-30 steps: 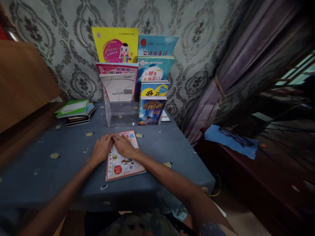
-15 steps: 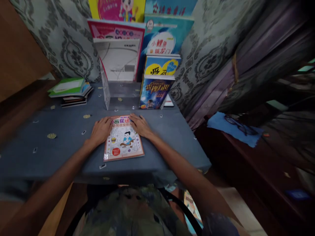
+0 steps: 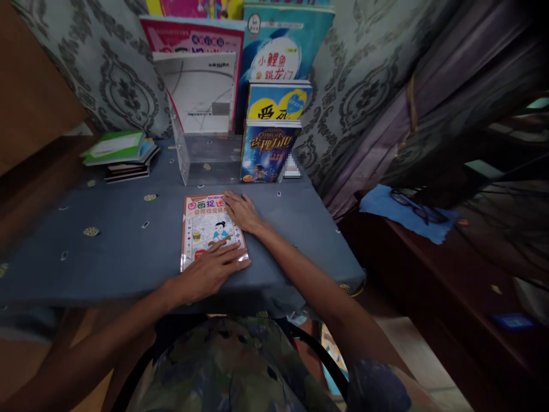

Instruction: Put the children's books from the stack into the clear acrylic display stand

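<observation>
A thin book (image 3: pixel 201 225) with an orange-brown border and a drawn figure on its white cover lies flat near the front of the table. My left hand (image 3: pixel 211 269) rests across its lower part, fingers stretched toward the lower right corner. Along the upper right edge lies my right hand (image 3: pixel 241 212), its fingers extended over the cover's corner. Both hands are open and touch the book without gripping it. Part of the cover's bottom and its top right corner are hidden under them.
Behind the book stands a clear stepped rack (image 3: pixel 210 171) with books, among them a blue book (image 3: pixel 268 151) at the front right. A book stack (image 3: pixel 124 157) lies at the back left. Glasses (image 3: pixel 418 207) rest on a blue cloth (image 3: pixel 381 206) to the right.
My left hand has left the book's upper left edge and come down to its lower part. My right hand stays at the upper right. The camera view has shifted slightly.
</observation>
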The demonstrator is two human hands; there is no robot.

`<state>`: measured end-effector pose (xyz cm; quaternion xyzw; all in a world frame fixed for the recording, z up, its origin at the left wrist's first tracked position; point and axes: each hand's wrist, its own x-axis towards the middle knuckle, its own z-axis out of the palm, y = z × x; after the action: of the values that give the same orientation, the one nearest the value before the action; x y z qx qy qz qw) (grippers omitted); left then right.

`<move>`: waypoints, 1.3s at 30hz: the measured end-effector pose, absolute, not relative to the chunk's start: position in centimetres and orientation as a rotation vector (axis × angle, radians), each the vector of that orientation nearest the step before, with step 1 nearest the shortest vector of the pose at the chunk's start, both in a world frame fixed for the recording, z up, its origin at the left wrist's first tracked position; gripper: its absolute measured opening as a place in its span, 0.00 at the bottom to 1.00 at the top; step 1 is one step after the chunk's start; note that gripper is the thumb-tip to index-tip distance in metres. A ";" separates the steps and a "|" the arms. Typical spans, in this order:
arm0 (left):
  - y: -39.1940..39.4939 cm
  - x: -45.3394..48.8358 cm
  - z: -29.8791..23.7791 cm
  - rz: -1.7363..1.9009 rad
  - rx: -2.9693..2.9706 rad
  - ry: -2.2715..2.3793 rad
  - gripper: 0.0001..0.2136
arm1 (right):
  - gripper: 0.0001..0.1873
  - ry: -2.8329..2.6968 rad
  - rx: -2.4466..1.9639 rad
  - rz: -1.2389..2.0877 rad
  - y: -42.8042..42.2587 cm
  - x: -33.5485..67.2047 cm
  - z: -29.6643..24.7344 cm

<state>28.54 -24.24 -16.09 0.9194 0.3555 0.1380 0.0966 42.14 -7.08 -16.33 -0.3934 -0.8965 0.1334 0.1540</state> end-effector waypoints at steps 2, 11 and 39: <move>-24.2 28.5 -16.2 0.424 2.703 1.062 0.24 | 0.23 -2.568 -1.140 0.370 -7.4 42.1 -16.1; -24.4 28.3 -15.9 0.739 2.572 1.028 0.18 | 0.25 -2.617 -1.022 0.357 -14.0 45.5 -16.7; -21.4 20.1 -17.1 0.354 2.367 1.988 0.28 | 0.44 -2.919 -0.920 0.498 -17.1 46.7 -12.7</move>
<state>20.11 -21.43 -17.11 0.7607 0.6389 0.1137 0.0154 46.71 -17.11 -12.74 -0.2967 -0.9412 0.1604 0.0206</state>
